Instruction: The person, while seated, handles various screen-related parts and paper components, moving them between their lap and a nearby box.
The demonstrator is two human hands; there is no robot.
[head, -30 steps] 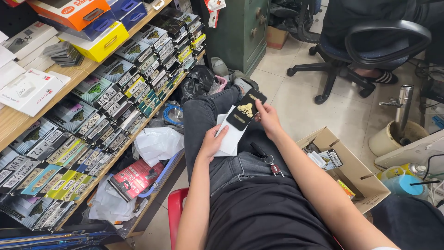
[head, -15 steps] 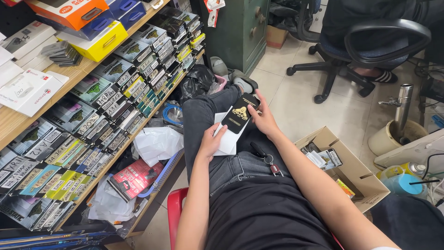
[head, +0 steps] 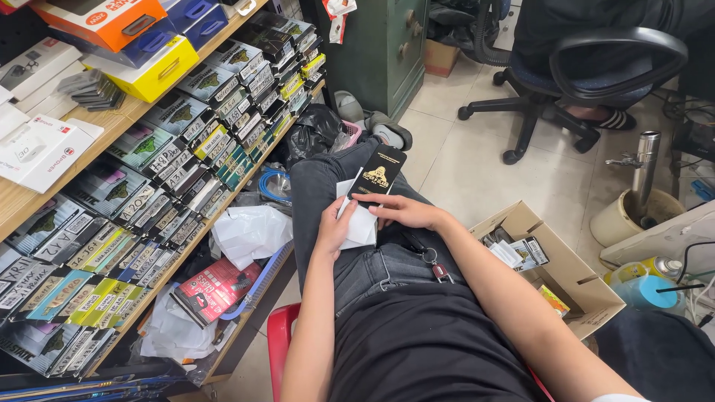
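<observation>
Black packet (head: 378,173) with a gold emblem sits over the person's lap, and I use it as my landmark. Far left of it I log a wooden shelf (head: 45,197) tilted toward the viewer, packed with rows of small boxed accessories (head: 186,141); above those sit a yellow box (head: 153,71) and an orange box (head: 100,18). Lower left of the packet, a red packet (head: 212,290) and crumpled white plastic (head: 249,232) lie on a lower ledge. Just left of the packet, a black plastic bag (head: 313,130) sits on the floor.

Directly below the packet, the left hand (head: 335,227) closes its fingers on white paper (head: 360,223), which touches the packet's lower end. The right hand (head: 398,211) pinches the packet's bottom edge, thumb and fingers shut on it, the packet tilted up and away along the thigh. Dark jeans (head: 372,275) lie beneath both, with a key ring (head: 436,264) at the pocket.

Above the packet stands a green metal cabinet (head: 383,52). Right of it, pale floor tiles (head: 477,164), then an open cardboard box (head: 577,275) holding small packets. Upper right, a black office chair (head: 596,74) with someone seated. Far right, a steel tube (head: 646,167) rises from a cream pot (head: 622,219).
</observation>
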